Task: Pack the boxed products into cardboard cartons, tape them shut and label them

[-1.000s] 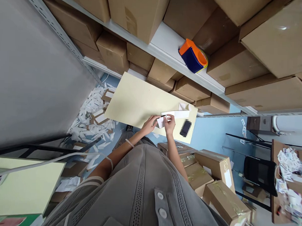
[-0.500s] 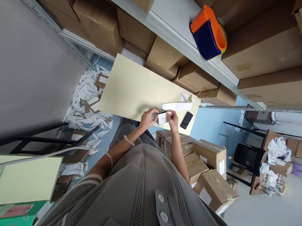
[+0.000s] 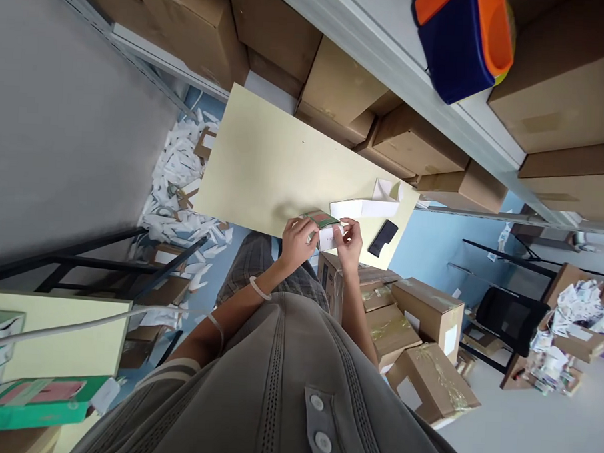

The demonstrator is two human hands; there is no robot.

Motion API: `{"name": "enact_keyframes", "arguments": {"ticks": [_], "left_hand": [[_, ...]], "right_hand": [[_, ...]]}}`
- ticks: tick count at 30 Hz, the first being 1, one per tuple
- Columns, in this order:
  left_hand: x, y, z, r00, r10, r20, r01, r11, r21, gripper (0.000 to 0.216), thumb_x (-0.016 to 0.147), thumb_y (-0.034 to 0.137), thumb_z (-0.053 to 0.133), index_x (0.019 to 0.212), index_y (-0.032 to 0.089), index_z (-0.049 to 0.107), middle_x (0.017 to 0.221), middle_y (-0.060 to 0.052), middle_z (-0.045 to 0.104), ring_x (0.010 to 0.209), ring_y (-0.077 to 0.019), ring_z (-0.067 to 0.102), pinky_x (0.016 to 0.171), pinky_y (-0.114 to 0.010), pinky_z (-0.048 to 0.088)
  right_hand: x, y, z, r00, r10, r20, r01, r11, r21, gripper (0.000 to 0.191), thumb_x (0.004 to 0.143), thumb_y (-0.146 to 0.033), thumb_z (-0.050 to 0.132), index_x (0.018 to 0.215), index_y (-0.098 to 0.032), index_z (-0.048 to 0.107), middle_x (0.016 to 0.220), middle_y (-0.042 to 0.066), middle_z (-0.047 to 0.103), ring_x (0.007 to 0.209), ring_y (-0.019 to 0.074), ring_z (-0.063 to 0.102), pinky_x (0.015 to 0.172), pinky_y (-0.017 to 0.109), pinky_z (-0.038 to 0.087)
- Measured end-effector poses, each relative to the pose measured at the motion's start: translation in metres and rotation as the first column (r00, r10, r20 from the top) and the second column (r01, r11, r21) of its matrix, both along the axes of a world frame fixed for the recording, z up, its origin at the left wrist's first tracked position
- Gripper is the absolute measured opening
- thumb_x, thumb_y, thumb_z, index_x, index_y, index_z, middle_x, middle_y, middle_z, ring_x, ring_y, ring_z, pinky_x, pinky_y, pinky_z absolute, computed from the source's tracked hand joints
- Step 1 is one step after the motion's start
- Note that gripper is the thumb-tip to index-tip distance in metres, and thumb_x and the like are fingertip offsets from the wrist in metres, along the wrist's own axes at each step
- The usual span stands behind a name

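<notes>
My left hand (image 3: 296,240) and my right hand (image 3: 350,240) meet at the near edge of a pale yellow table (image 3: 264,171). Together they grip a small box (image 3: 324,230), green and red on top with a white end flap. The left hand's fingers wrap its left side. My right hand pinches the white flap. Just beyond the box lies a folded white paper sheet (image 3: 365,206). A black phone (image 3: 383,237) lies on the table to the right of my right hand.
Metal shelving holds cardboard boxes (image 3: 338,88) and a blue and orange tape dispenser (image 3: 463,40). Taped cartons (image 3: 417,338) stand on the floor right of me. White paper scraps (image 3: 177,201) litter the floor at left. A green box (image 3: 39,402) lies at lower left.
The camera has dipped and moved nearer the shelf. Both hands have pulled slightly toward the table's near edge, and the box's green and red top now shows.
</notes>
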State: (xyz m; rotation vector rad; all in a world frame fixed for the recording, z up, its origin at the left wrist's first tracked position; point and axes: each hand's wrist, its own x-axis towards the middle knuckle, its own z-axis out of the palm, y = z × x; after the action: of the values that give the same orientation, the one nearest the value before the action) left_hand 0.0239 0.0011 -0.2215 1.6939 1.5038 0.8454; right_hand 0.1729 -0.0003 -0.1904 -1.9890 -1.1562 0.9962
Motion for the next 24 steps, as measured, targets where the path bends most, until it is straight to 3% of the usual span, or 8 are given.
{"name": "enact_keyframes", "arguments": {"ticks": [5, 11, 16, 24], "left_hand": [[-0.003, 0.000, 0.005, 0.997, -0.041, 0.067, 0.050, 0.990, -0.134, 0.011, 0.094, 0.023, 0.049, 0.089, 0.025, 0.059, 0.093, -0.005, 0.067, 0.097, -0.0244, 0.062, 0.091, -0.038, 0.045], [0.004, -0.004, 0.010, 0.960, 0.056, 0.274, 0.006, 0.975, -0.221, 0.020, 0.100, 0.036, 0.044, 0.112, 0.025, 0.055, 0.111, -0.006, 0.065, 0.108, -0.0202, 0.063, 0.093, -0.032, 0.048], [0.013, -0.002, 0.003, 0.965, 0.113, 0.236, -0.056, 0.970, -0.236, 0.019, 0.095, 0.039, 0.055, 0.107, 0.025, 0.059, 0.102, -0.005, 0.064, 0.099, -0.0204, 0.063, 0.088, -0.033, 0.050], [0.015, 0.003, -0.007, 0.953, 0.148, 0.263, -0.083, 0.966, -0.243, 0.017, 0.094, 0.038, 0.056, 0.088, 0.024, 0.063, 0.091, -0.005, 0.058, 0.090, -0.0182, 0.061, 0.077, -0.030, 0.054]], "right_hand": [[0.001, 0.000, 0.000, 0.996, -0.012, 0.088, 0.016, 0.999, -0.046, 0.037, 0.084, -0.052, 0.061, 0.107, -0.023, 0.055, 0.078, -0.003, 0.048, 0.063, 0.0127, 0.040, 0.059, 0.025, 0.039], [0.005, 0.000, -0.005, 0.993, 0.004, 0.117, -0.003, 1.000, -0.013, 0.034, 0.087, -0.051, 0.060, 0.107, -0.024, 0.056, 0.083, -0.001, 0.048, 0.063, 0.0132, 0.040, 0.059, 0.026, 0.039], [0.005, -0.005, -0.011, 0.986, 0.002, 0.165, -0.009, 0.999, 0.047, 0.030, 0.087, -0.047, 0.062, 0.104, -0.023, 0.060, 0.100, 0.004, 0.051, 0.066, 0.0131, 0.042, 0.064, 0.028, 0.042], [0.007, 0.001, -0.026, 1.000, -0.009, 0.030, 0.009, 1.000, 0.006, 0.028, 0.088, -0.046, 0.058, 0.107, -0.024, 0.060, 0.097, 0.002, 0.053, 0.072, 0.0145, 0.046, 0.069, 0.028, 0.043]]}}
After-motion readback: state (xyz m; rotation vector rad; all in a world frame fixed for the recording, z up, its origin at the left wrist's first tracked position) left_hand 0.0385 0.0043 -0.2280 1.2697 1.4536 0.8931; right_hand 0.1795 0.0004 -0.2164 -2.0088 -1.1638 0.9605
